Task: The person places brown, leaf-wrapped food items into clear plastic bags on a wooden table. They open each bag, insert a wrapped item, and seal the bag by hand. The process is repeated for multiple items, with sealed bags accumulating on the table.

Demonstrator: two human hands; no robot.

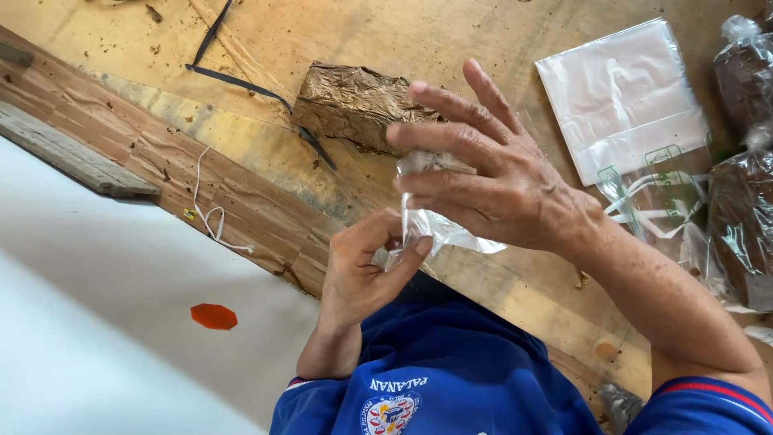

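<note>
Clear plastic, a small crumpled bag (431,225), is held just above the table edge: the left hand (366,270) pinches its lower end between thumb and forefinger, while the right hand (491,173) grips its upper part with fingers fanned loosely, seemingly to keep the film taut. Beyond them on the wooden table (338,40) lies a brown pressed-leaf block (354,105), with flat empty bags (620,97) and filled dark packets (741,225) at the right.

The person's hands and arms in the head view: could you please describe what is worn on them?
The left hand and the right hand are bare: no gloves, rings or watch show. The forearms are uncovered too. The left sleeve and right sleeve are short and blue; the right one has a red-and-white trimmed cuff.
</note>
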